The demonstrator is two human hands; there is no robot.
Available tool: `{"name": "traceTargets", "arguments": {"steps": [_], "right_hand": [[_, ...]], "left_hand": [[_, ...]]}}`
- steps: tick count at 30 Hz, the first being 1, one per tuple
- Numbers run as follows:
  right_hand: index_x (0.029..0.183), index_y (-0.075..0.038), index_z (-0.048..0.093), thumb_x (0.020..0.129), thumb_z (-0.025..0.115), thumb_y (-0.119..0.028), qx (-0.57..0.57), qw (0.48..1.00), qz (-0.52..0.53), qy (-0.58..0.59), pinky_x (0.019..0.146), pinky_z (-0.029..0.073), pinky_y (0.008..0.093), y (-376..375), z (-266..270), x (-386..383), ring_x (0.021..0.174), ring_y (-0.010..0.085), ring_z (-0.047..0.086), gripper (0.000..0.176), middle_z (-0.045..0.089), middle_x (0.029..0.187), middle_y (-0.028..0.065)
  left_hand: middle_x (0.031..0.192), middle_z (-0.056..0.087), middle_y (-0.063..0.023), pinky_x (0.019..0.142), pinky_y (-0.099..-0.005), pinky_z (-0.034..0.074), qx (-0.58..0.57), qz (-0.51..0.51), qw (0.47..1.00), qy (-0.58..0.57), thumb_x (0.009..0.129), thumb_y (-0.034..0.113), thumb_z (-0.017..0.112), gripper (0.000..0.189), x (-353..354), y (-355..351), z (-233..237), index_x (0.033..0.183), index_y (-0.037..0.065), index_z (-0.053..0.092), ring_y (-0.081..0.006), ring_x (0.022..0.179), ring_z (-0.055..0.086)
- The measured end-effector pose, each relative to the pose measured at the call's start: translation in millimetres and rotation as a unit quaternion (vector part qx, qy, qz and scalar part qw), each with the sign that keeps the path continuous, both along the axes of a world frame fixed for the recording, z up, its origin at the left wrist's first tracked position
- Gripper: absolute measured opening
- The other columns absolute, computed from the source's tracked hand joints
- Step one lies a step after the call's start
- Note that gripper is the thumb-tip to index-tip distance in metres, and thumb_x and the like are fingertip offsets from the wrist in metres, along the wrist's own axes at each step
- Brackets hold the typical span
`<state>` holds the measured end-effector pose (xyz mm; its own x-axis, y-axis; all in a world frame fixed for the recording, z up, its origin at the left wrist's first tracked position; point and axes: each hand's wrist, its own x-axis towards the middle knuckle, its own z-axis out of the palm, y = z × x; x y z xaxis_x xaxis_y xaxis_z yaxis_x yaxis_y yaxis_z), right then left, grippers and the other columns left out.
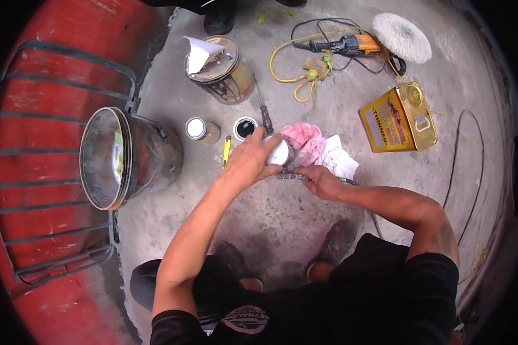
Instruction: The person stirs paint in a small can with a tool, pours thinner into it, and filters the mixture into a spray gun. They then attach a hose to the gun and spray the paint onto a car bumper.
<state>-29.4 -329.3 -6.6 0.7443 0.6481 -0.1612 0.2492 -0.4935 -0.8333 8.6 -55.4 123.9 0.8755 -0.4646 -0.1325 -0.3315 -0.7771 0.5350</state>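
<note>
My left hand (252,158) is wrapped around the white-topped cup (278,152) of a paint spray gun. Its metal body (292,176) sits just below, and my right hand (321,181) is closed on its right-hand part. A pink cloth (303,140) and a white cloth (339,158) lie crumpled behind my right hand. Beyond my left fingers stands a small open can (246,127) with dark liquid inside. A tin with a white lid (196,127), a yellow utility knife (227,150) and a screwdriver (266,118) are close by.
A large dirty bucket (158,146) stands left, beside a metal rack (63,183) on a red surface. Farther out are a paint can (227,80), a gold thinner tin (385,123) and an orange polisher (362,45) with a white pad (402,38). Cables cross the concrete. Another person's shoe (219,20) shows at the top.
</note>
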Motion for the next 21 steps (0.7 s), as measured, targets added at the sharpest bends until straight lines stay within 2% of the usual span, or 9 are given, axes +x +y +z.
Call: {"name": "traceTargets", "arguments": {"steps": [4, 6, 8, 12, 14, 15, 18, 20, 21], "right_hand": [[0.133, -0.003, 0.068, 0.093, 0.063, -0.001, 0.034, 0.999, 0.015, -0.016, 0.095, 0.056, 0.0497, -3, -6, 0, 0.105, 0.0423, 0.069, 0.040, 0.072, 0.110, 0.0218], [0.135, -0.005, 0.068, 0.093, 0.062, -0.001, -0.002, 1.000, 0.030, 0.002, 0.099, 0.054, 0.0491, -6, -2, 0, 0.110, 0.0415, 0.068, 0.042, 0.071, 0.116, 0.0210], [0.135, -0.005, 0.068, 0.094, 0.062, -0.001, 0.004, 1.000, 0.021, 0.012, 0.100, 0.054, 0.0491, -9, -6, -1, 0.111, 0.0413, 0.068, 0.042, 0.071, 0.117, 0.0204], [0.136, -0.007, 0.068, 0.093, 0.062, -0.002, 0.020, 0.998, 0.008, 0.065, 0.102, 0.053, 0.0499, -12, -24, -3, 0.115, 0.0412, 0.066, 0.043, 0.071, 0.120, 0.0194], [0.136, -0.008, 0.068, 0.093, 0.062, -0.002, 0.018, 0.998, 0.014, 0.050, 0.103, 0.053, 0.0501, -15, -24, 3, 0.116, 0.0411, 0.066, 0.044, 0.071, 0.122, 0.0190], [0.136, -0.008, 0.068, 0.093, 0.062, -0.002, 0.013, 0.999, 0.029, 0.029, 0.104, 0.052, 0.0502, -13, -24, 1, 0.118, 0.0410, 0.066, 0.044, 0.071, 0.123, 0.0186], [0.138, -0.011, 0.068, 0.093, 0.062, -0.001, 0.021, 0.999, 0.020, 0.030, 0.101, 0.053, 0.0518, -13, -32, -1, 0.114, 0.0413, 0.068, 0.047, 0.072, 0.120, 0.0198], [0.139, -0.011, 0.068, 0.093, 0.062, -0.001, 0.031, 0.999, 0.022, 0.020, 0.097, 0.054, 0.0516, -16, -29, 1, 0.111, 0.0410, 0.070, 0.047, 0.073, 0.116, 0.0212], [0.139, -0.012, 0.068, 0.094, 0.062, 0.000, 0.046, 0.999, 0.023, 0.007, 0.093, 0.055, 0.0515, -13, -28, 4, 0.108, 0.0407, 0.071, 0.047, 0.073, 0.113, 0.0226]], "left_hand": [[0.126, 0.058, -0.0225, 0.092, -0.0521, 0.056, 0.021, -0.058, 0.998, 0.008, 0.075, 0.024, 0.093, 0.078, 10, -5, -4, 0.144, 0.009, 0.060, -0.0449, 0.112, 0.066], [0.124, 0.058, -0.0234, 0.091, -0.0521, 0.057, 0.038, -0.079, 0.996, 0.021, 0.075, 0.026, 0.093, 0.080, 13, -8, 0, 0.145, 0.008, 0.060, -0.0448, 0.112, 0.067], [0.127, 0.058, -0.0214, 0.092, -0.0521, 0.056, 0.031, -0.059, 0.996, 0.059, 0.075, 0.026, 0.091, 0.081, 14, -10, 3, 0.147, 0.011, 0.057, -0.0445, 0.109, 0.067], [0.128, 0.059, -0.0206, 0.093, -0.0515, 0.056, 0.004, -0.039, 0.998, 0.048, 0.075, 0.028, 0.090, 0.087, 33, -6, 5, 0.152, 0.012, 0.055, -0.0430, 0.109, 0.067], [0.127, 0.060, -0.0199, 0.094, -0.0506, 0.056, -0.103, 0.077, 0.992, 0.005, 0.076, 0.028, 0.089, 0.088, 66, -11, 20, 0.156, 0.014, 0.054, -0.0418, 0.109, 0.068], [0.126, 0.060, -0.0199, 0.094, -0.0507, 0.056, -0.049, 0.054, 0.997, -0.014, 0.078, 0.027, 0.088, 0.084, 81, -17, 18, 0.154, 0.014, 0.055, -0.0417, 0.110, 0.068], [0.126, 0.062, -0.0203, 0.096, -0.0512, 0.056, 0.122, -0.014, 0.992, -0.024, 0.079, 0.024, 0.086, 0.076, 125, -46, -33, 0.150, 0.014, 0.058, -0.0417, 0.114, 0.068], [0.128, 0.062, -0.0204, 0.097, -0.0529, 0.056, 0.144, -0.024, 0.989, 0.001, 0.079, 0.026, 0.086, 0.074, 140, -62, -75, 0.147, 0.014, 0.059, -0.0427, 0.116, 0.067], [0.129, 0.062, -0.0204, 0.097, -0.0536, 0.056, 0.115, -0.025, 0.993, -0.002, 0.080, 0.027, 0.086, 0.071, 142, -66, -99, 0.145, 0.014, 0.061, -0.0429, 0.115, 0.068]]}}
